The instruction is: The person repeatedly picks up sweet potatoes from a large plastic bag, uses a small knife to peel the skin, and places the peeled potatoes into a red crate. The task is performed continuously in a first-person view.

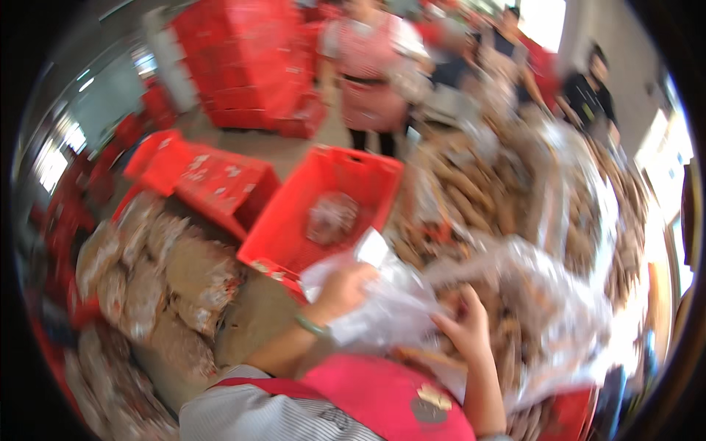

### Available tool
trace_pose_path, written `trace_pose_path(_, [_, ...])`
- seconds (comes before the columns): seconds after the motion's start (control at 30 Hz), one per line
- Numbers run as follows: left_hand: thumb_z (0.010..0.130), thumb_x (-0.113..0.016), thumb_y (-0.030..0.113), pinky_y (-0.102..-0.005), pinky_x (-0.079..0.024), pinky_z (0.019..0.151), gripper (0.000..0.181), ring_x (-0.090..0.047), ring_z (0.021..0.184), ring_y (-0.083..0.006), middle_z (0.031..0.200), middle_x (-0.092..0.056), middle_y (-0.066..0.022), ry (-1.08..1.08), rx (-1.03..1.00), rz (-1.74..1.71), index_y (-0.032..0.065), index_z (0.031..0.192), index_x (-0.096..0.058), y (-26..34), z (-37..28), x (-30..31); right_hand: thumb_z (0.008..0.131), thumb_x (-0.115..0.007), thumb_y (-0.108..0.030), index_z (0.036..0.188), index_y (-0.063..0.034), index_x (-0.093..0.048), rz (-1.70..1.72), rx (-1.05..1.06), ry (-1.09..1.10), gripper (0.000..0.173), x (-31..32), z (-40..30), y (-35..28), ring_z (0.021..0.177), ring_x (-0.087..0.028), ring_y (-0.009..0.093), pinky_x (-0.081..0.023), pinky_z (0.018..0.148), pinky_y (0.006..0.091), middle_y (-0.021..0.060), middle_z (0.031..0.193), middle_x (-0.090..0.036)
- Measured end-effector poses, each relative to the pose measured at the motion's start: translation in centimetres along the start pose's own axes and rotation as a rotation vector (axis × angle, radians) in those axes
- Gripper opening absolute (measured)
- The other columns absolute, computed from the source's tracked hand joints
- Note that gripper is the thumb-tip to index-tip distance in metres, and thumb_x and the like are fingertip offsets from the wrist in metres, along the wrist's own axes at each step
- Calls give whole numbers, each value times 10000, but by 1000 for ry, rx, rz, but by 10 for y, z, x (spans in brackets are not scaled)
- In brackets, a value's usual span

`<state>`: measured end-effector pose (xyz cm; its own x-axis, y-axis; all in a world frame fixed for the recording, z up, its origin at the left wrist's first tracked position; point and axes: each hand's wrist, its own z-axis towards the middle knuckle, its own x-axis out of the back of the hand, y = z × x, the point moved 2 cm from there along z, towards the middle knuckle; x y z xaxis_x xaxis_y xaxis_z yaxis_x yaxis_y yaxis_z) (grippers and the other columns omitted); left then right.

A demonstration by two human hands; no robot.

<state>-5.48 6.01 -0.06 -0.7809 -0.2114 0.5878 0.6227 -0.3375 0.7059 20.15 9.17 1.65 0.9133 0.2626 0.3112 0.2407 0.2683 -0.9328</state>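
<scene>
A clear plastic bag [394, 308] with a white patch is stretched out before me. My left hand [347, 289], with a green bangle at the wrist, grips the bag. My right hand [469, 322] is at the bag's right edge, thumb and fingers curved; blur hides whether it pinches the film. Just beyond my left hand, a red plastic crate [353, 165] stands tilted in view with a filled clear bag [332, 218] inside. Under and beside my right hand, brown elongated pieces [510, 342] lie in a large clear plastic liner [557, 308].
Filled bags [146, 275] are piled on the floor at left. Another red crate [229, 179] lies beside the near one. Stacked red crates [242, 66] rise behind. More brown pieces [463, 187] are heaped at right. A person in a pink apron [367, 77] stands opposite, with others behind.
</scene>
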Motion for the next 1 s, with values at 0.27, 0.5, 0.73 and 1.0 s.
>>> trace_pose_path(0.27, [849, -496, 182, -394, -526, 727, 187, -614, 785, -226, 887, -619, -72, 638, 857, -903, 43, 903, -609, -122, -61, 124, 751, -665, -70, 905, -30, -603, -180, -85, 558, 171, 56, -36, 43, 669, -598, 173, -475, 625, 285, 85, 736, -617])
trace_pose_path(0.5, [887, -497, 230, -402, -479, 844, 252, -602, 925, -223, 960, -643, -79, 403, 891, -1097, 40, 1009, -609, -159, -84, 81, 743, -689, -158, 910, -67, -653, -525, -225, 589, 194, 88, -80, 72, 661, -611, 225, -481, 612, 319, 75, 781, -638])
trace_pose_path(0.73, [907, -509, 253, -371, -467, 847, 324, -587, 969, -212, 1068, -630, -77, 315, 963, -1274, 28, 1135, -556, -114, -67, 40, 699, -726, -335, 892, -100, -599, -988, -369, 28, 329, 27, -72, 101, 777, -630, 279, -505, 630, 392, 82, 916, -583])
trace_pose_path(1.0, [913, -515, 256, -361, -467, 822, 321, -567, 978, -195, 1083, -612, -54, 324, 1002, -1200, 48, 1155, -548, -132, -100, 40, 671, -760, -185, 1002, 15, -637, -247, -550, -87, 406, 58, -72, 103, 766, -646, 191, -505, 703, 320, 82, 881, -679])
